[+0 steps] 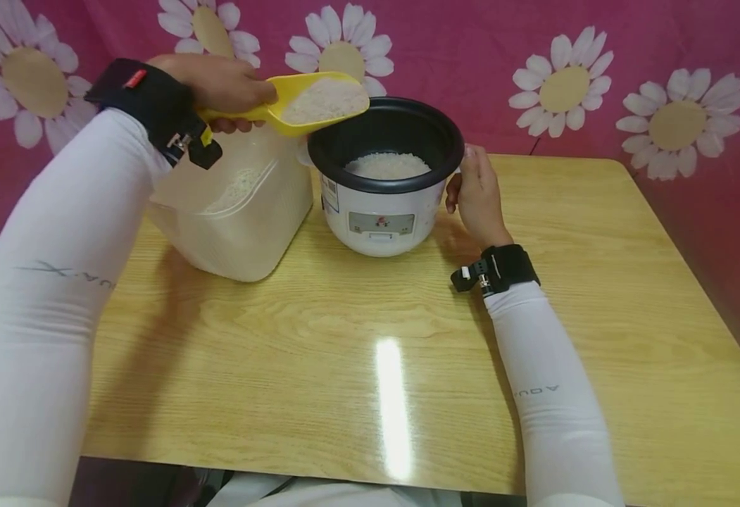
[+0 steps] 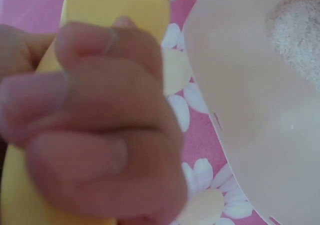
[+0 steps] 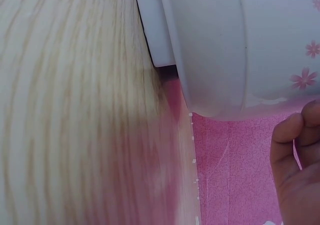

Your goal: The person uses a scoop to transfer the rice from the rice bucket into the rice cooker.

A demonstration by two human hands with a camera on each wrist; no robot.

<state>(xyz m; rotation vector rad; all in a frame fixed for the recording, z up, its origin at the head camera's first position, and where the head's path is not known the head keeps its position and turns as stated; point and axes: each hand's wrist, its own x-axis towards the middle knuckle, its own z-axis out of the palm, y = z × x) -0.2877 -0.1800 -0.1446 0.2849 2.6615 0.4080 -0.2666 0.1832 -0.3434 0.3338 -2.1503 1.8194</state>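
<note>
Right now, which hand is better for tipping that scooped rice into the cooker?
Probably the left: the left hand grips the yellow scoop, loaded with rice, up by the open rice cooker. The right hand is at the cooker's other side, without a scoop.

A home-like setting is suggested by the rice cooker (image 1: 382, 204) at upper centre, the wood-grain surface (image 1: 281, 380) below and the flowered pink backdrop (image 1: 458, 56) along the top.

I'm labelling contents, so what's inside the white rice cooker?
Inside the rice cooker, white rice lies low, within dark inner walls. The near rim hides the rice's front edge, and the rice covers the bottom beneath it, so its depth can't be seen.
</note>
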